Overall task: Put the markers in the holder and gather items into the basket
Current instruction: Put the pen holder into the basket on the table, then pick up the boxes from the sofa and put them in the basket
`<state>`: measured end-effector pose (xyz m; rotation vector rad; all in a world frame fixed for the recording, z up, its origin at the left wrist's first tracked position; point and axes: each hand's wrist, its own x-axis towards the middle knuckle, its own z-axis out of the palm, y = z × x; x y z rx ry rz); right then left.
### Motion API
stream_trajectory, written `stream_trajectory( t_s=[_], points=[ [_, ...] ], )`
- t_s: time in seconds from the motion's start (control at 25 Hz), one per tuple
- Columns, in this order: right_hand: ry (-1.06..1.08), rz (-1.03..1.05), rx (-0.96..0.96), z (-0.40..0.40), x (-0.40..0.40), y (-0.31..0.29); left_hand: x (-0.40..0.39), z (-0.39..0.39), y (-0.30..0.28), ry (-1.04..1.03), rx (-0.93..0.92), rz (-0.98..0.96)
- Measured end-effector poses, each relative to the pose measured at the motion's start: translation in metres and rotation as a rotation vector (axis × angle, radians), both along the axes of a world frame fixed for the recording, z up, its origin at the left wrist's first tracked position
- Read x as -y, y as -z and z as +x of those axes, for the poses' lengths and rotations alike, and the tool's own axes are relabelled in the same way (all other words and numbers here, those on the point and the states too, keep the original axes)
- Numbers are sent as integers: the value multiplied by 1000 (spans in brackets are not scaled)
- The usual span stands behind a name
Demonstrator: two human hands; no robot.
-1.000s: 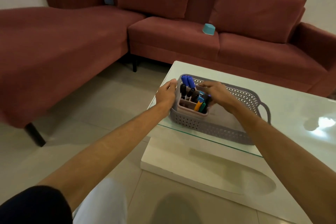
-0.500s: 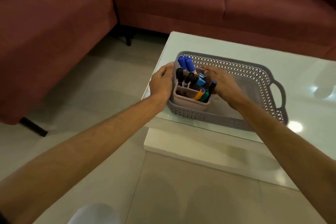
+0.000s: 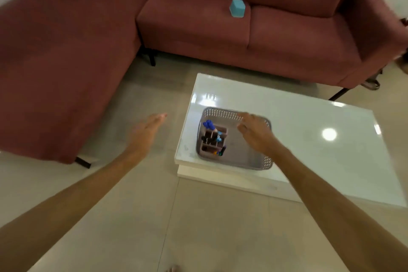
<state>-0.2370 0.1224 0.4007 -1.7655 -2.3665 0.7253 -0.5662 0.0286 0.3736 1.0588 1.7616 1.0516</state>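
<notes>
A grey perforated basket [image 3: 223, 114] sits at the near left corner of the white glass table [image 3: 309, 121]. Inside its left end stands a pinkish marker holder [image 3: 221, 130] with several markers [image 3: 209, 125], blue, black and orange among them. My left hand [image 3: 144, 131] hovers flat over the floor, left of the table, fingers straight and empty. My right hand [image 3: 256, 131] floats above the basket's middle with relaxed fingers, holding nothing and hiding part of the basket's far rim.
A dark red corner sofa [image 3: 198, 20] wraps around the left and far sides of the table. A light blue box [image 3: 237, 7] lies on its seat. Beige tiled floor [image 3: 198, 216] lies between me and the table.
Both hands have let go of the holder and basket and lifted away, the left swinging out over the floor. The view has risen and pulled back from the table.
</notes>
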Motion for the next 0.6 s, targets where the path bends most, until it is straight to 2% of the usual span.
stream_trajectory(
  t_s=[0.16,0.32,0.44,0.6],
  points=[
    [-2,-25,-69,-45,45,-163,49,-61,-174,288,-415,-144],
    [-28,-88,-144,-89,91,-285,102,-118,-307,410,-590,-193],
    [-83,-115,-143,-118,114,-334,128,-154,-370,438,-647,-143],
    [-95,-34,-137,-147,114,-350,124,-181,-404,430,-688,-57]
  ],
)
